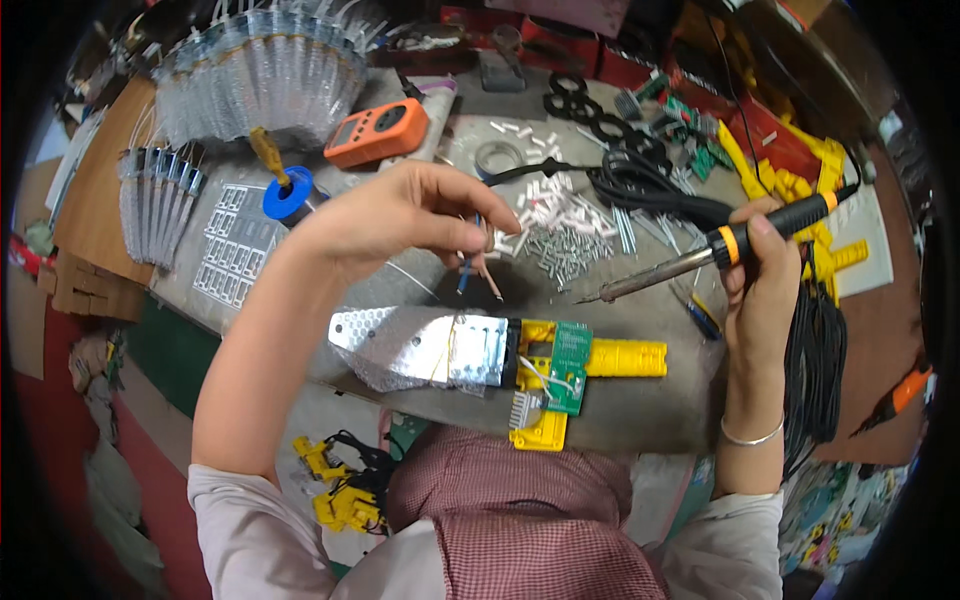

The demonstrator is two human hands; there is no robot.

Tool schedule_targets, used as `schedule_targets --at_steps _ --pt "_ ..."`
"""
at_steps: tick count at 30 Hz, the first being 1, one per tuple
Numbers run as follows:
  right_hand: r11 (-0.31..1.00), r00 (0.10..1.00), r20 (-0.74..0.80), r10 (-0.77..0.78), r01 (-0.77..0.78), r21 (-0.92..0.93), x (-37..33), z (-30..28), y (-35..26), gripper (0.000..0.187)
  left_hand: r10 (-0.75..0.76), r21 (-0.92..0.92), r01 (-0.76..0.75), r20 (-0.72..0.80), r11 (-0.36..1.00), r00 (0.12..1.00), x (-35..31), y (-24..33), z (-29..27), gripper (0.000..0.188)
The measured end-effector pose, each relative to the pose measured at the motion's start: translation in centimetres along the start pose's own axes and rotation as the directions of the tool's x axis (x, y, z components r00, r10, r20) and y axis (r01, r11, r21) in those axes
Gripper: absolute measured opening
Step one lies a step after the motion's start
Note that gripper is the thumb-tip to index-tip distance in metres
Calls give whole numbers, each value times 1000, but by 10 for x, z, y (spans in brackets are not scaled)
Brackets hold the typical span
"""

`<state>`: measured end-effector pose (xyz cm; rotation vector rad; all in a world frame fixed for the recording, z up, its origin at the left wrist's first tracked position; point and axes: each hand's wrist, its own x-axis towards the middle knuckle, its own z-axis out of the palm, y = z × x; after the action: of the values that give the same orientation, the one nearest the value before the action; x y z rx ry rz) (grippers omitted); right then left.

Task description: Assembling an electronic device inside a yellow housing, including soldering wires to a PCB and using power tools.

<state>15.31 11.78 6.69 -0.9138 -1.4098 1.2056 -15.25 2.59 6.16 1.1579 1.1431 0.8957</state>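
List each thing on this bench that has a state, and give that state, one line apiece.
left hand: raised over the bench, fingertips pinching thin wires
right hand: gripping the soldering iron, tip in the air, touching nothing
yellow assembly: lying flat, green circuit board exposed, silver foil sleeve at its left end
orange meter: lying face up, screen unreadable
blue solder spool: lying on its side, strand unwound
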Motion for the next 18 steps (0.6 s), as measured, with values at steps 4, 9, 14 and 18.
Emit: schedule_targets --at_steps 4,9,14,18 --pt "993 992 58 112 -114 19 -8 -11 1 23 -24 -47 21 -51 999 998 -3 -8 47 20" --pt "982 979 93 181 -176 -63 -17 -15 16 28 -81 -24 80 -29 996 996 -1 -19 68 14" --pt "979 978 101 183 -173 -108 -20 -19 20 30 8 320 -6 -6 947 1000 2 -19 80 10" --pt "975 975 87 202 -192 -113 -23 -21 19 29 138 557 -140 45 819 989 8 -22 88 13"
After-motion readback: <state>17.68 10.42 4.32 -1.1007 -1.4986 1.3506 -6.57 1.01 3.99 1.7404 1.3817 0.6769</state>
